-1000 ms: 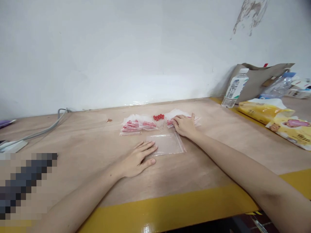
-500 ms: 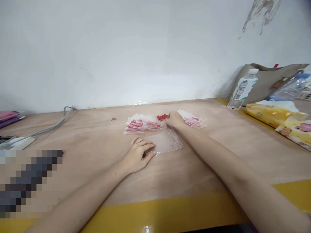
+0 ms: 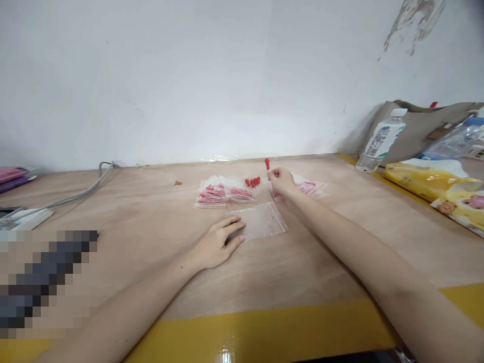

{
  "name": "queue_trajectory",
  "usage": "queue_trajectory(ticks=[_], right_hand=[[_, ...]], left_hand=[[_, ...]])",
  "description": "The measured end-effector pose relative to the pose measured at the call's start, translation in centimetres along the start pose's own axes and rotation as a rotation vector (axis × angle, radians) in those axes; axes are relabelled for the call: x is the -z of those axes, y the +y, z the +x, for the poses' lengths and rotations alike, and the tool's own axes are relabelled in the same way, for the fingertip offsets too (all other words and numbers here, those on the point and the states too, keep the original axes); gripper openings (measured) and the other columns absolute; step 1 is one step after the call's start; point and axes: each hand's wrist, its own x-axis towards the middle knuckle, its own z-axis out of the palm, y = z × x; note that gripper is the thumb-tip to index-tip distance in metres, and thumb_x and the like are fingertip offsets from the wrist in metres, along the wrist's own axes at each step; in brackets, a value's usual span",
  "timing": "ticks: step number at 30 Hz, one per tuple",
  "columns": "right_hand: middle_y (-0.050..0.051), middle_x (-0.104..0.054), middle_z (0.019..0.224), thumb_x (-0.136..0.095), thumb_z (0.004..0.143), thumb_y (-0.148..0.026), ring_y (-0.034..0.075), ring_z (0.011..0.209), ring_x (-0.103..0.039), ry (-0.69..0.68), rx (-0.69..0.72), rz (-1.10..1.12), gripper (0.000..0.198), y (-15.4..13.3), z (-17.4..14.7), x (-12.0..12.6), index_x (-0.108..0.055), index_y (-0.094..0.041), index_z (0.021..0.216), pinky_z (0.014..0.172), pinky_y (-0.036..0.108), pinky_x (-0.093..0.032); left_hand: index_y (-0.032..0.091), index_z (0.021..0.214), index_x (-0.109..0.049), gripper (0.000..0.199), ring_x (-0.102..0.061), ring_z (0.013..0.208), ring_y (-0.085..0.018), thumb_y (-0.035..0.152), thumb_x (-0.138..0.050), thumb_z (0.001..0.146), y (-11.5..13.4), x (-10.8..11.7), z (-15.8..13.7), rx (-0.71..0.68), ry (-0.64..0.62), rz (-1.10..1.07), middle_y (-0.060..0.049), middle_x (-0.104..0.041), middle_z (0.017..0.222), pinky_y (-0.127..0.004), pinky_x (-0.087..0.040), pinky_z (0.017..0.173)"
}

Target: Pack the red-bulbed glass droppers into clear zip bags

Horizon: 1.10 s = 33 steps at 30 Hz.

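Right hand (image 3: 282, 181): pulled off to the right since the earlier frame, lol, fingertips pinched on one red-topped stick (image 3: 267, 164)
Left hand (image 3: 219, 243): loosely spread, gripping nothing, touching the bag's left end
Clear bag (image 3: 262, 222): flat, near and slightly left of the right hand, long axis left-right; left hand's nearer
Count: one flat bag, one stick held, four loose sticks (image 3: 253, 183); filled bags (image 3: 215, 194) overlap too much

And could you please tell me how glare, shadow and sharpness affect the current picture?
All in the head view: glints on the clear zip bag; a bright highlight on the yellow front-edge tape; shadow under the right forearm; coarse pixelation at lower left; bottle label print too small to read.
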Motion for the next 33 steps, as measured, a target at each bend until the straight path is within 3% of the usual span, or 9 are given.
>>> queue_trajectory(ticks=[3,5,8,12,21,28,33], right_hand=[[0.004,-0.062,0.076,-0.047,0.081,-0.037,0.014,0.068,-0.06,0.122,0.038,0.443,0.034,2.6,-2.2,1.5,-0.047,-0.015,0.106,0.059,0.025,-0.045],[-0.004,-0.057,0.068,-0.058,0.071,-0.038,0.011,0.054,-0.054,0.114,0.036,0.693,0.055,4.4,-4.1,2.4,-0.035,-0.018,0.116,0.051,0.024,-0.043],[-0.01,-0.049,0.06,-0.065,0.063,-0.034,0.01,0.046,-0.049,0.034,-0.033,0.85,0.072,6.1,-6.8,3.6,-0.024,-0.022,0.122,0.046,0.023,-0.042],[-0.008,-0.051,0.068,-0.063,0.062,-0.028,0.011,0.051,-0.055,0.015,-0.127,0.917,0.07,6.5,-8.3,4.0,-0.023,-0.025,0.119,0.052,0.027,-0.05],[-0.006,-0.05,0.071,-0.059,0.067,-0.024,0.015,0.059,-0.061,0.0,-0.126,0.926,0.053,5.3,-8.5,3.1,-0.028,-0.027,0.11,0.066,0.036,-0.056],[-0.004,-0.056,0.071,-0.059,0.074,-0.037,0.013,0.065,-0.064,-0.266,-0.076,1.068,0.031,5.3,-9.4,3.3,-0.045,-0.023,0.097,0.068,0.033,-0.054],[0.003,-0.064,0.086,-0.069,0.067,-0.038,0.011,0.071,-0.061,-0.508,0.079,0.87,0.035,6.1,-8.9,4.3,-0.06,-0.017,0.094,0.073,0.03,-0.049]], left_hand=[[0.017,0.119,-0.056,0.035,-0.047,0.12,-0.023,0.032,-0.043,0.091,0.1,0.0,0.0,-0.003,-0.006,-0.01,-0.01,-0.052,0.128,-0.04,-0.041,0.1],[0.017,0.119,-0.056,0.035,-0.047,0.12,-0.023,0.032,-0.044,0.09,0.1,0.1,0.1,-0.005,-0.009,-0.017,-0.01,-0.052,0.128,-0.04,-0.041,0.099],[0.019,0.119,-0.057,0.034,-0.047,0.12,-0.024,0.032,-0.045,0.09,0.0,0.1,0.1,-0.005,-0.006,-0.025,-0.009,-0.052,0.128,-0.042,-0.041,0.099],[0.019,0.12,-0.056,0.034,-0.045,0.121,-0.024,0.032,-0.045,0.09,-0.2,0.1,0.2,-0.005,-0.018,-0.019,-0.009,-0.051,0.13,-0.042,-0.04,0.1],[0.018,0.122,-0.053,0.036,-0.044,0.123,-0.022,0.033,-0.044,0.091,-0.1,0.2,0.1,0.01,-0.032,-0.001,-0.009,-0.05,0.13,-0.041,-0.038,0.102],[0.017,0.131,-0.043,0.045,-0.045,0.122,-0.023,0.035,-0.045,0.09,0.1,0.5,0.2,0.037,-0.029,-0.015,-0.01,-0.048,0.133,-0.041,-0.037,0.102],[0.018,0.129,-0.044,0.043,-0.045,0.121,-0.023,0.035,-0.045,0.09,0.1,0.5,0.2,0.029,-0.032,-0.03,-0.009,-0.048,0.132,-0.041,-0.037,0.101]])
